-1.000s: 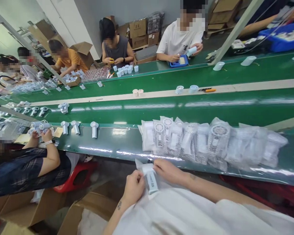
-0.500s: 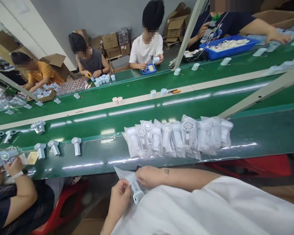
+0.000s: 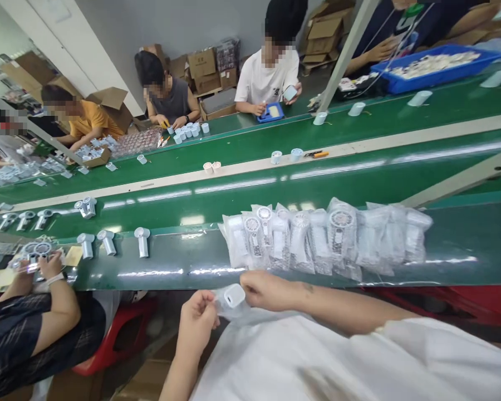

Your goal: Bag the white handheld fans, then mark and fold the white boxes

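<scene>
A white handheld fan (image 3: pixel 234 296) sits inside a clear plastic bag (image 3: pixel 222 307), its handle end facing up toward me, in front of the table edge. My left hand (image 3: pixel 198 318) is closed, pinching the left side of the bag. On the other side, my right hand (image 3: pixel 268 291) is closed with curled fingers at the bag's right edge, close against the fan. The rest of the fan is hidden below. Just beyond my hands, a row of bagged handheld fans (image 3: pixel 303 239) lies on the dark green table (image 3: pixel 192 262).
Unbagged fans (image 3: pixel 142 242) stand to the left, near a co-worker's hands (image 3: pixel 52 266) holding fans. A green conveyor belt (image 3: pixel 242 192) runs behind, with a metal post (image 3: pixel 463 175) at right. Across it, several people work beside a blue tray (image 3: pixel 438 69). A red stool (image 3: pixel 117 334) stands below left.
The bagged fan has tipped so its handle end faces up, and both hands have moved slightly up with it. The view has shifted left. The co-worker at left has raised the fans.
</scene>
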`<state>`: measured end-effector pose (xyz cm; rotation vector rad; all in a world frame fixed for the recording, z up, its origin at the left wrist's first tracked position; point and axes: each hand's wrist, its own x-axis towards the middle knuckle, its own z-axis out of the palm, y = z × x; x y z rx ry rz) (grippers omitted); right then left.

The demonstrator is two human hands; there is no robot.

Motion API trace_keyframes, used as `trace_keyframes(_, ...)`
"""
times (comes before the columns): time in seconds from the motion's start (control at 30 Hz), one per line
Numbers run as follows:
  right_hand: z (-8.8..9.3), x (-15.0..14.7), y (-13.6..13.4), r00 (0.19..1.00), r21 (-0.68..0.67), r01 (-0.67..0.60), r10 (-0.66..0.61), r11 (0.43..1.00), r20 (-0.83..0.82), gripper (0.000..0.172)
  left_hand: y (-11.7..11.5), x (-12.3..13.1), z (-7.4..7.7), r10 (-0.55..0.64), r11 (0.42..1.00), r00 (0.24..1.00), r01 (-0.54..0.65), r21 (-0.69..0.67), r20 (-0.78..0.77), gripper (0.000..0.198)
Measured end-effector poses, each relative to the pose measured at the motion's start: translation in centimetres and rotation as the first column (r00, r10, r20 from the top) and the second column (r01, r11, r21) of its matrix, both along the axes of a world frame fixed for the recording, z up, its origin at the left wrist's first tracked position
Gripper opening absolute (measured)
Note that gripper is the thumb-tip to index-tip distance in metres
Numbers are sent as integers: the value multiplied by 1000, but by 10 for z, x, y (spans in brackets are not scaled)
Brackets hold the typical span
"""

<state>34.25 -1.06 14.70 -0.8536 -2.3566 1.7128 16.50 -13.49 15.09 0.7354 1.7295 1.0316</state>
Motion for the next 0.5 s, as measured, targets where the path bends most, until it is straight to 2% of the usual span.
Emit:
trace_keyframes(0.07, 6, -6, 6, 999, -164, 34, -31, 986, 18, 13, 2, 2, 6, 15, 1000, 1000, -15, -5, -14, 12)
trace_keyframes(0.1, 9, -8, 8, 999, -280, 31, -27, 959, 17, 12, 2, 2, 8, 38, 999, 999, -38, -6, -13, 12)
trace_keyframes(0.2, 12, -10, 18, 1000, -581, 1, -13, 814, -17, 21, -4, -5, 15, 124, 991, 992, -123, 49, -18, 11)
trace_keyframes(0.27, 5, -11, 24, 988, -740, 104, -154, 665, 0, 28, -8, -10, 16, 111, 984, 993, -104, 144, -46, 11)
trace_keyframes(0.33, -11, -16, 28, 941, -855, 265, -311, 446, 129, 40, -8, -11, 12, 4, 966, 991, 31, 257, -134, 10)
trace_keyframes(0.37, -22, -22, 28, 933, -884, 301, -304, 358, 194, 48, -6, -9, 7, -77, 941, 976, 140, 309, -205, 12)
trace_keyframes(0.4, -33, -29, 27, 942, -902, 301, -241, 310, 232, 54, -2, -6, 1, -165, 900, 943, 264, 346, -290, 15)
trace_keyframes(0.43, -45, -39, 24, 959, -909, 277, -154, 310, 240, 58, 2, -3, -7, -243, 849, 895, 383, 365, -375, 20)
trace_keyframes(0.47, -57, -51, 19, 971, -903, 237, -66, 357, 229, 62, 7, 1, -17, -290, 798, 846, 472, 375, -448, 24)
trace_keyframes(0.5, -68, -63, 14, 978, -871, 187, 1, 455, 211, 66, 11, 4, -26, -305, 761, 810, 524, 383, -501, 26)
